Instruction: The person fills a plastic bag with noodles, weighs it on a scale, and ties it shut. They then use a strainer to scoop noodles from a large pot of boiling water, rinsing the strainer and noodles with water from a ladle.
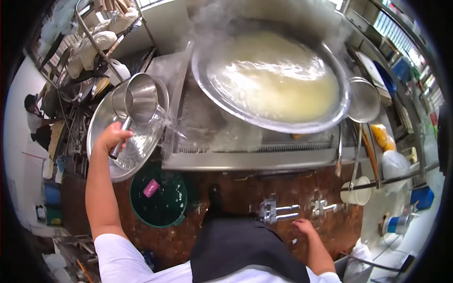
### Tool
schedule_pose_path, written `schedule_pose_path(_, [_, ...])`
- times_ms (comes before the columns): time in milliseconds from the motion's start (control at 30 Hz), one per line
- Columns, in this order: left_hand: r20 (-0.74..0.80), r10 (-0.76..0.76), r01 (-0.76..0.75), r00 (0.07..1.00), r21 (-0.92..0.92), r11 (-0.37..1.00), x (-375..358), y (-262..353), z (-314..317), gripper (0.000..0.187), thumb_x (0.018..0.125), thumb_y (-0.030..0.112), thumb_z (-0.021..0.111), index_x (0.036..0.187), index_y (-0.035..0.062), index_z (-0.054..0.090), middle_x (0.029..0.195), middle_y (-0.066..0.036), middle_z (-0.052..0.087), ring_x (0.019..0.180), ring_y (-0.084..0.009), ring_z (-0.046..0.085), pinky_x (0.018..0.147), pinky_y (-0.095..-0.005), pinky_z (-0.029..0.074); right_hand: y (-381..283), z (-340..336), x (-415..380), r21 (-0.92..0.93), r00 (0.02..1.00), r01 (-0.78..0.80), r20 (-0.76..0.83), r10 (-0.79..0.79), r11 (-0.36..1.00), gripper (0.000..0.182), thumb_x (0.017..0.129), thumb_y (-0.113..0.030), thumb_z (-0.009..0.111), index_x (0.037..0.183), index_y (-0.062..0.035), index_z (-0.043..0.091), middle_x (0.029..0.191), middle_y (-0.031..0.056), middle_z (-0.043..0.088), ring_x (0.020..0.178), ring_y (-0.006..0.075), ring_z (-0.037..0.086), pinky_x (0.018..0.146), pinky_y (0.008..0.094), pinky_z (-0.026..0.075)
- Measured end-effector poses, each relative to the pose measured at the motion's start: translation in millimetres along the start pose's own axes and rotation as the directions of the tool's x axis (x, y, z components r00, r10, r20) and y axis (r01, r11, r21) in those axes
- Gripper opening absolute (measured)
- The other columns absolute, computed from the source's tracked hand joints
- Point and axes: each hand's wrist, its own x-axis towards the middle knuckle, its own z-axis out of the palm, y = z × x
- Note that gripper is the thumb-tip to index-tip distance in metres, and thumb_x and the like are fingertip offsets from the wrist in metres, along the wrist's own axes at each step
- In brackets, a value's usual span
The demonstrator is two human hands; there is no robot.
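Note:
My left hand (114, 137) is closed around the dark handle of a metal dipper (142, 98), held over a wide metal basin (102, 137). The dipper is tilted, and water streams from its rim to the right onto the steel stove top (203, 137). A very large metal pan (278, 80) of steaming, pale yellowish liquid stands on the stove. Low at my right side, above the floor, my right hand (303, 226) hangs away from the stove with its fingers partly curled; whether they hold anything is too small to tell.
Below the basin stands a green tub (159, 203) with a pink item (151, 187) inside. A round strainer (364, 101) rests right of the pan, above a white bucket (356, 191). Shelves line both sides; another person (34, 113) is at far left. The brown floor looks wet.

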Motion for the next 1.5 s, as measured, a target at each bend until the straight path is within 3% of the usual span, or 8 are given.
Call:
schedule_pose_path(267, [-0.288, 0.315, -0.23, 0.904, 0.292, 0.928, -19, -24, 91, 0.04, 0.07, 0.014, 0.069, 0.1, -0.0077, 0.054, 0.074, -0.014, 0.06, 0.055, -0.0203, 0.06, 0.044, -0.0354, 0.049, 75, -17, 0, 0.373, 0.991, -0.107, -0.03, 0.128, 0.921, 0.017, 0.09, -0.023, 0.064, 0.084, -0.0077, 0.065, 0.067, 0.0015, 0.059, 0.053, 0.0122, 0.053, 0.042, 0.0306, 0.04])
schedule_pose_path(400, [-0.27, 0.371, -0.156, 0.888, 0.582, 0.798, -73, 6, 136, 0.053, 0.072, 0.017, 0.065, 0.119, -0.0057, 0.056, 0.109, -0.03, 0.063, 0.106, -0.0431, 0.06, 0.092, -0.047, 0.047, 65, -2, -13, 0.313, 0.989, -0.139, 0.0, 0.146, 0.939, 0.022, 0.084, -0.024, 0.07, 0.089, -0.0029, 0.069, 0.07, 0.0025, 0.063, 0.056, 0.0123, 0.057, 0.048, 0.0283, 0.045])
schedule_pose_path(533, [-0.221, 0.497, -0.274, 0.839, 0.618, 0.737, -98, -44, 144, 0.051, 0.073, 0.015, 0.064, 0.118, -0.0064, 0.055, 0.098, -0.025, 0.067, 0.087, -0.0386, 0.067, 0.077, -0.0445, 0.053, 71, 25, 12, 0.223, 0.993, -0.119, 0.036, 0.114, 0.968, 0.019, 0.084, -0.024, 0.07, 0.087, -0.0044, 0.07, 0.07, 0.0029, 0.063, 0.057, 0.0131, 0.058, 0.049, 0.0289, 0.045])
schedule_pose_path(700, [0.022, 0.215, -0.203, 0.976, -0.246, 0.948, -172, -136, 151, 0.039, 0.073, 0.009, 0.066, 0.109, -0.0016, 0.055, 0.068, -0.006, 0.056, 0.045, -0.0131, 0.053, 0.042, -0.0282, 0.045, 56, 42, 25, -0.093, 0.999, -0.027, 0.029, 0.03, 0.995, 0.022, 0.085, -0.027, 0.07, 0.092, -0.0064, 0.072, 0.07, 0.0036, 0.064, 0.06, 0.015, 0.059, 0.053, 0.0318, 0.049])
schedule_pose_path(900, [0.143, -0.136, 0.193, 0.98, -0.846, 0.497, -227, -285, 187, 0.028, 0.082, 0.007, 0.064, 0.107, 0.007, 0.052, 0.062, -0.003, 0.05, 0.042, -0.0148, 0.049, 0.037, -0.0289, 0.043, -32, 50, 6, -0.205, 1.0, -0.008, 0.022, 0.013, 0.979, 0.024, 0.087, -0.027, 0.069, 0.094, -0.0041, 0.07, 0.079, 0.0068, 0.069, 0.061, 0.0181, 0.064, 0.05, 0.0325, 0.049])
schedule_pose_path(1133, [0.135, -0.536, 0.426, 0.833, -0.776, 0.465, -160, -413, 195, 0.017, 0.081, 0.01, 0.061, 0.093, 0.0078, 0.05, 0.062, -0.004, 0.052, 0.042, -0.0165, 0.05, 0.037, -0.0336, 0.043, -156, 116, -55, -0.327, 0.996, 0.089, 0.032, -0.083, 0.941, 0.031, 0.086, -0.024, 0.069, 0.105, -0.001, 0.07, 0.088, 0.0062, 0.071, 0.07, 0.0142, 0.063, 0.062, 0.0287, 0.051])
schedule_pose_path(1333, [0.135, -0.661, 0.613, 0.738, -0.545, 0.572, -68, -506, 221, 0.011, 0.08, 0.006, 0.06, 0.086, 0.0016, 0.052, 0.062, -0.008, 0.053, 0.042, -0.0189, 0.052, 0.037, -0.037, 0.044, -164, 154, -104, -0.471, 0.971, 0.234, 0.075, -0.226, 0.85, 0.041, 0.086, -0.031, 0.068, 0.114, -0.0019, 0.067, 0.101, 0.0114, 0.072, 0.093, 0.0188, 0.068, 0.083, 0.0316, 0.052])
schedule_pose_path(1500, [0.413, -0.583, 0.712, 0.7, -0.467, 0.524, -13, -508, 263, 0.013, 0.077, 0.007, 0.064, 0.068, 0.0, 0.056, 0.057, -0.01, 0.054, 0.044, -0.0221, 0.055, 0.04, -0.0384, 0.046, -113, 151, -128, -0.564, 0.998, 0.061, 0.031, -0.052, 0.823, 0.047, 0.084, -0.041, 0.067, 0.113, -0.0038, 0.068, 0.106, 0.0133, 0.071, 0.101, 0.0229, 0.067, 0.088, 0.0339, 0.051])
